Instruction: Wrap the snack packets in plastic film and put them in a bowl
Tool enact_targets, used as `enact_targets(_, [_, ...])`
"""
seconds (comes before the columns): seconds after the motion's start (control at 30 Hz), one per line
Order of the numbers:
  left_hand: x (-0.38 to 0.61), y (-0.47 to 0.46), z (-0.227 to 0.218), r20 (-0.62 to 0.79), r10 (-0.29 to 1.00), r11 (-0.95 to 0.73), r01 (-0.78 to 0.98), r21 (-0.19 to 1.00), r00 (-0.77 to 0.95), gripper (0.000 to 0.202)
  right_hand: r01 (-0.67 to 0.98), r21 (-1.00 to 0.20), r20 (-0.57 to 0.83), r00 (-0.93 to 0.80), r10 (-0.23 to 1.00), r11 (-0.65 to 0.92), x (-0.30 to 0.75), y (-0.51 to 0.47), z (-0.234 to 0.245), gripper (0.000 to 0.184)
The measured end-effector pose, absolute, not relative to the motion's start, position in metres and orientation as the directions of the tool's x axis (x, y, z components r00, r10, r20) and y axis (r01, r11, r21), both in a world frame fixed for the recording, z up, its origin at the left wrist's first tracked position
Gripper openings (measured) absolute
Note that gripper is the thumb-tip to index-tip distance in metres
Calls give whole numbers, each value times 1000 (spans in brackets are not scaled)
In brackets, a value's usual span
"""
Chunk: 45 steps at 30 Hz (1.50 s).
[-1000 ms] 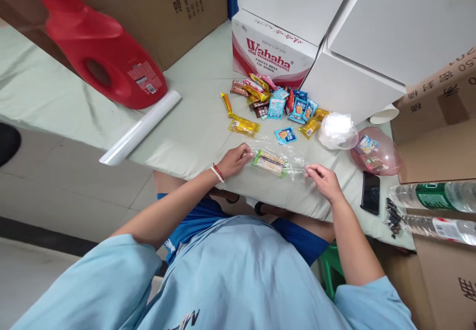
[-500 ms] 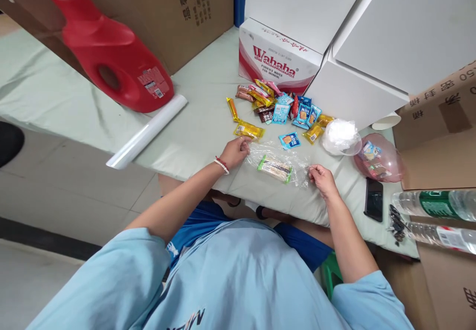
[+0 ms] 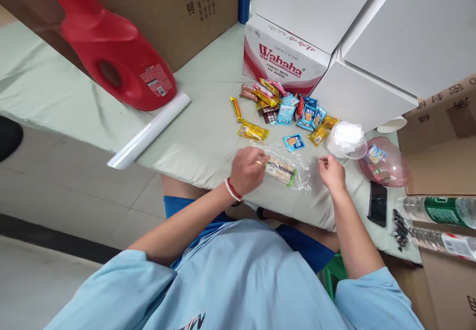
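A green-ended snack bar (image 3: 281, 170) lies on a sheet of clear plastic wrap (image 3: 303, 167) near the table's front edge. My left hand (image 3: 248, 169) covers the bar's left end, fingers curled over it and the wrap. My right hand (image 3: 331, 172) pinches the wrap's right edge, fingers closed. Behind them lies a pile of small wrapped snacks (image 3: 284, 107), with a yellow packet (image 3: 253, 131) and a blue packet (image 3: 293, 142) nearest.
A red jug (image 3: 111, 54) and a roll of clear film (image 3: 150, 130) lie at the left. A Wahaha carton (image 3: 281, 58) and white boxes (image 3: 372, 47) stand behind. To the right sit a white bowl (image 3: 347, 139), pink bowl (image 3: 385, 161), phone (image 3: 377, 203) and water bottles (image 3: 435, 211).
My left hand has moved right from the wrap's left edge onto the bar's left end. My right hand stays at the wrap's right edge. The camera shifted slightly.
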<state>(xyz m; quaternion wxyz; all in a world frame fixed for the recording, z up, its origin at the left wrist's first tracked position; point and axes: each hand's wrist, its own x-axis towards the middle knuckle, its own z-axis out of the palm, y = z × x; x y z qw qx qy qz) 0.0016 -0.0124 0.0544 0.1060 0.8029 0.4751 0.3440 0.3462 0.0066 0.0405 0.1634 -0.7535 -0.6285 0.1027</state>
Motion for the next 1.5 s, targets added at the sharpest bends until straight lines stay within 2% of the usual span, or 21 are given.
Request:
enact_targets(0.07, [22, -20, 51, 354, 772, -636, 637, 436, 528, 32, 927, -374, 117, 1, 993, 43, 330, 29, 45, 25])
enact_targets(0.13, [40, -18, 44, 256, 757, -650, 653, 389, 601, 34, 896, -375, 108, -213, 971, 238, 306, 51, 44, 25])
enact_targets(0.2, [52, -14, 36, 183, 766, -637, 689, 346, 616, 35, 863, -378, 68, -334, 940, 334, 282, 68, 38, 32])
enact_targets(0.3, [60, -7, 31, 126, 766, -632, 704, 323, 630, 34, 855, -407, -22, -361, 932, 321, 258, 85, 28, 40])
enact_targets(0.43, [58, -5, 34, 104, 765, -630, 702, 333, 636, 32, 839, -454, -104, -383, 918, 298, 253, 97, 28, 16])
enact_targets(0.53, [58, -5, 36, 98, 769, -623, 707, 336, 631, 30, 812, -488, -73, -403, 912, 320, 258, 99, 42, 15])
enact_targets(0.63, [59, -8, 39, 127, 826, -557, 761, 333, 549, 29, 759, -528, -28, -464, 885, 381, 257, 83, 59, 14])
enact_targets(0.77, [61, -11, 40, 108, 869, -487, 795, 362, 483, 31, 728, -488, 118, -492, 863, 482, 244, 33, 63, 21])
enact_targets(0.87, [58, -12, 34, 87, 868, -473, 760, 445, 490, 30, 744, -497, 213, -395, 894, 447, 233, -7, 49, 28])
enact_targets(0.97, [44, -10, 21, 121, 914, -373, 686, 625, 387, 22, 755, -482, 237, -377, 896, 445, 227, -30, 32, 35])
enact_targets(1.07, [21, 0, 7, 125, 981, -186, 555, 811, 145, 24, 759, -416, 199, -461, 865, 500, 225, -38, 18, 42])
enact_targets(1.13, [6, 13, 3, 116, 990, -61, 501, 863, -79, 26, 762, -372, 185, -499, 846, 531, 225, -39, 13, 44])
enact_targets(1.17, [0, 20, 2, 107, 981, -11, 496, 868, -164, 29, 764, -351, 181, -512, 840, 541, 225, -39, 12, 44])
enact_targets(1.23, [-5, 34, 3, 81, 972, 45, 510, 859, -222, 36, 763, -318, 176, -536, 826, 562, 226, -39, 10, 47])
enact_targets(1.33, [0, 44, 7, 10, 997, 35, 597, 801, -72, 41, 753, -328, 173, -545, 820, 570, 228, -39, 12, 50])
enact_targets(1.43, [9, 40, 13, -34, 996, -41, 740, 672, 86, 40, 733, -377, 165, -548, 820, 566, 230, -42, 17, 50])
enact_targets(1.5, [11, 33, 19, -41, 990, -82, 779, 621, 137, 32, 711, -422, 176, -545, 820, 563, 232, -45, 20, 50])
